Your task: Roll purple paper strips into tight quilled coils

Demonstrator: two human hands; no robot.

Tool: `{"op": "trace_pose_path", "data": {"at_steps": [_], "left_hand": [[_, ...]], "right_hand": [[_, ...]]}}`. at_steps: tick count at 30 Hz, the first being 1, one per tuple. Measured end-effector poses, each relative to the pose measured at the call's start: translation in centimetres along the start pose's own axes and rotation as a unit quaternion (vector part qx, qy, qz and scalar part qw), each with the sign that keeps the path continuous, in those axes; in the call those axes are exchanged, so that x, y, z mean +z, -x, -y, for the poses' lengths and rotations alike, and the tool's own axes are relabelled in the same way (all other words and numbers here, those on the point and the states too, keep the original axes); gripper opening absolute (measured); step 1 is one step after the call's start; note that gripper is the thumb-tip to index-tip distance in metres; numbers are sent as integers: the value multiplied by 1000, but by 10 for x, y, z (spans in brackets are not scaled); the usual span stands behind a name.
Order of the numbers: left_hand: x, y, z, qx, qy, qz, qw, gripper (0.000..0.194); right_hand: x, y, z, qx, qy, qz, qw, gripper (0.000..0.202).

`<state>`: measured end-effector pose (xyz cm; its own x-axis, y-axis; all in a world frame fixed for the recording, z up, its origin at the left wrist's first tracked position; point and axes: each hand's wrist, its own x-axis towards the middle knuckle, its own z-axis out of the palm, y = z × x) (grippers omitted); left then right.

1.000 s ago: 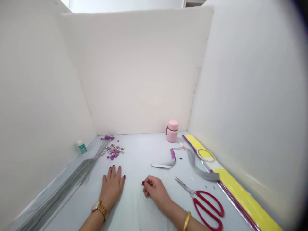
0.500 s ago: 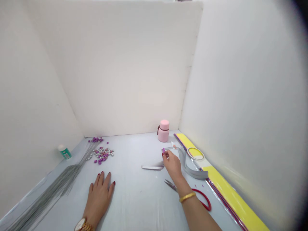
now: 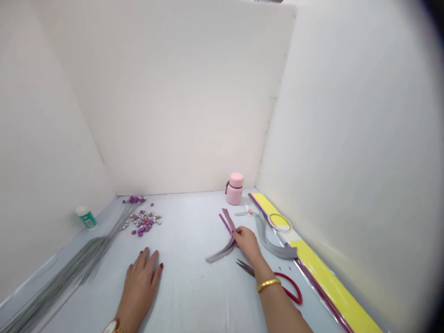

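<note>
Glossy curved strip (image 3: 225, 240) in right hand (image 3: 247, 241)

One pink bottle (image 3: 234, 188); one tape ring (image 3: 280, 222); one pair of scissors (image 3: 277, 283) (red-handled); two hands.

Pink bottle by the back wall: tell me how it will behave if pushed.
The pink bottle stands upright, squat and broad-based, so it probably slides rather than tips. Once on its side, its round body would likely roll. It looks small, so probably light.

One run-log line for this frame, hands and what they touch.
right hand: pinching curved grey-purple paper strip | left hand: flat on grey table | red-handled scissors: beside right wrist
</note>
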<state>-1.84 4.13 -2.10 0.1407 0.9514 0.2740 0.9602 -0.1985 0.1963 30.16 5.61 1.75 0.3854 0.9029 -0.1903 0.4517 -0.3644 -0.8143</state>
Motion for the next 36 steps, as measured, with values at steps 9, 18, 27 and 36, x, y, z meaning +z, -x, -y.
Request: {"op": "trace_pose_path", "data": {"at_steps": [9, 18, 27, 36], "left_hand": [[-28, 9, -87, -22, 345, 52, 937, 36], [-39, 28, -107, 36, 578, 168, 798, 68], [-18, 27, -132, -40, 778, 194, 596, 59], [-35, 33, -124, -169, 780, 301, 521, 24]], "right_hand": [[34, 33, 30, -24, -263, 172, 949, 18], [53, 45, 41, 8, -456, 83, 886, 26], [65, 46, 40, 55, -530, -47, 845, 13], [45, 25, 30, 43, -479, -152, 864, 27]]}}
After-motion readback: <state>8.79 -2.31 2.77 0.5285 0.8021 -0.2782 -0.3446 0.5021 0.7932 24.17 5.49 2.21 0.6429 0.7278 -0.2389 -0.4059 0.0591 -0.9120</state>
